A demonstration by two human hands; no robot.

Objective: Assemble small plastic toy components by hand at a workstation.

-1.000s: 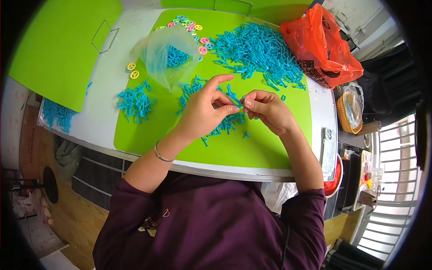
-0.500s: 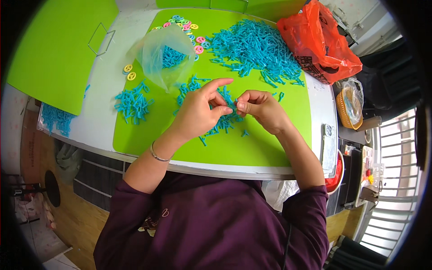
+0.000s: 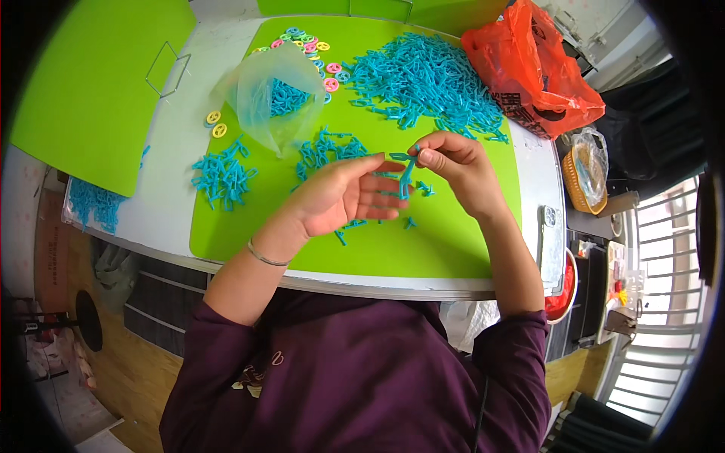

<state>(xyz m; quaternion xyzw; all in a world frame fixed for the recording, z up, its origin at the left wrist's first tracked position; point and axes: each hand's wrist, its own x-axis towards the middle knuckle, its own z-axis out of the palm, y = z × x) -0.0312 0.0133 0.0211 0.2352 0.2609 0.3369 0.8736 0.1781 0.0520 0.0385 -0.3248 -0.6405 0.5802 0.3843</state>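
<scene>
Homelike room, wood-toned floor (image 3: 147, 370)

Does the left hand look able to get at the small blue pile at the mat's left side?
Probably yes: the left hand is open, and the small blue pile lies uncovered to its left, with bare green mat between them.

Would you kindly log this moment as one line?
right hand: pinching blue plastic; left hand: open beside it; blue pile: on green mat; red bag: beside pile
</scene>
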